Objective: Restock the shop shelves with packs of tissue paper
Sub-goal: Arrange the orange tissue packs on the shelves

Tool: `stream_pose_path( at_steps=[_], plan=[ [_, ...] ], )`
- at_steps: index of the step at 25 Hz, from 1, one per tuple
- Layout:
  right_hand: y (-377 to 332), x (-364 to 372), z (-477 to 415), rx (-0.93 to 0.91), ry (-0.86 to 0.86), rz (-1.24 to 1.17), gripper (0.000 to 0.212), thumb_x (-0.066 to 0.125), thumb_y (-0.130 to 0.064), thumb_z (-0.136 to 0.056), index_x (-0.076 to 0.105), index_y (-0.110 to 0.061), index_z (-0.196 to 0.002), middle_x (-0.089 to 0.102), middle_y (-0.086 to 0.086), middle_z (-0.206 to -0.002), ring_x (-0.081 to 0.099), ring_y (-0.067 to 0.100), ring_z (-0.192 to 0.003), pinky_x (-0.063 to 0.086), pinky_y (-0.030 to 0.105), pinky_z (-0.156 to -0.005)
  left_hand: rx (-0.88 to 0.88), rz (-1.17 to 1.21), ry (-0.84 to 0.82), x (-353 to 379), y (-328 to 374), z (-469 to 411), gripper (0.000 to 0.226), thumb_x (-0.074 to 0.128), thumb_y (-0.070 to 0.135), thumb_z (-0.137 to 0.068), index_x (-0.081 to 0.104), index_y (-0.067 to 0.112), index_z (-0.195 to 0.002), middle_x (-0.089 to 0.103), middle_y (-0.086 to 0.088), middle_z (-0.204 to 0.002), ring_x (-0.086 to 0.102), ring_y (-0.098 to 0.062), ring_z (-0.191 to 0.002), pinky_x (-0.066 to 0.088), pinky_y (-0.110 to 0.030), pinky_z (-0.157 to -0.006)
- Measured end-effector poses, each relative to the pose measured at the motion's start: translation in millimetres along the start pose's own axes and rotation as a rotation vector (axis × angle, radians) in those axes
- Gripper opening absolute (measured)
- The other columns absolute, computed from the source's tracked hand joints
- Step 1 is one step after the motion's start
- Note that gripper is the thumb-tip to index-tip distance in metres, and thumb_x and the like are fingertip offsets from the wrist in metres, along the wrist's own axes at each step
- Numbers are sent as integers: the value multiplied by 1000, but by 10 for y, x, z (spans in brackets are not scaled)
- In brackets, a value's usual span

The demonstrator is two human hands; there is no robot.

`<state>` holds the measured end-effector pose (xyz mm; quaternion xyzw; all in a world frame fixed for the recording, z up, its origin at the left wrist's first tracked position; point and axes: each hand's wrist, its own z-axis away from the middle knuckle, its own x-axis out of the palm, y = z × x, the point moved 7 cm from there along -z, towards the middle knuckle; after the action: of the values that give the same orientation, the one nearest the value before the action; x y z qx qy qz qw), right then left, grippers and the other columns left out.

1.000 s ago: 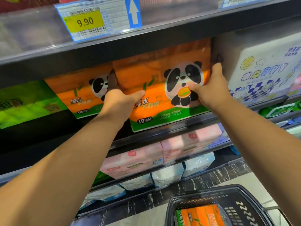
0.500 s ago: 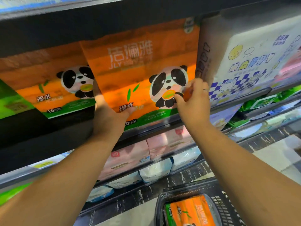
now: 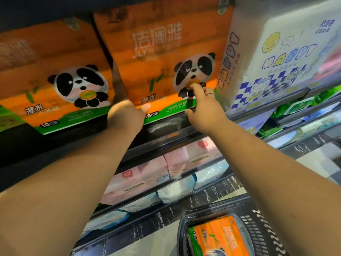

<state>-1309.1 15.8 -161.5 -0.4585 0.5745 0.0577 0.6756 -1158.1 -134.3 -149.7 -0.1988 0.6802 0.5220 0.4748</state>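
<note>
An orange tissue pack [image 3: 160, 58] with a panda print stands on the shelf, tight between an identical orange pack [image 3: 55, 76] on its left and a white "HAPPY" pack [image 3: 276, 52] on its right. My left hand [image 3: 127, 115] holds its lower left corner, thumb on the front and fingers hidden in the gap between the two orange packs. My right hand [image 3: 201, 106] rests on the lower right front, curled fingertips on the panda and thumb at the bottom edge. A third orange pack [image 3: 219, 237] lies in the black basket [image 3: 262, 230] below.
The shelf's black front rail [image 3: 166, 133] runs just under my hands. Lower shelves hold pink packs [image 3: 147, 174], white packs [image 3: 175, 191] and green packs [image 3: 299, 106]. A dark marbled base strip and pale floor lie beside the basket.
The orange pack has gone deeper onto the shelf and now stands upright. My right hand has shifted from its right side to the front; my left hand has slid to the lower left corner.
</note>
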Motion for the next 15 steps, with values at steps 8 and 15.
stream_pose_path(
  at_steps=[8, 15],
  plan=[
    [76, 101, 83, 4, -61, 24, 75, 61, -33, -90, 16, -32, -151, 20, 4, -155, 37, 28, -135, 33, 50, -110, 56, 186, 46, -201, -41, 171, 73, 73, 40, -81, 35, 23, -141, 56, 0, -120, 56, -24, -109, 43, -30, -76],
    [-27, -1, 505, 34, 41, 106, 67, 57, -40, -91, 22, -38, -148, 23, -2, -157, 17, 21, -146, 8, 59, -115, 457, -9, 106, -249, 26, 839, 73, 75, 35, -78, 35, 27, -139, 38, -4, -140, 35, -23, -128, 39, -35, -97]
  ],
)
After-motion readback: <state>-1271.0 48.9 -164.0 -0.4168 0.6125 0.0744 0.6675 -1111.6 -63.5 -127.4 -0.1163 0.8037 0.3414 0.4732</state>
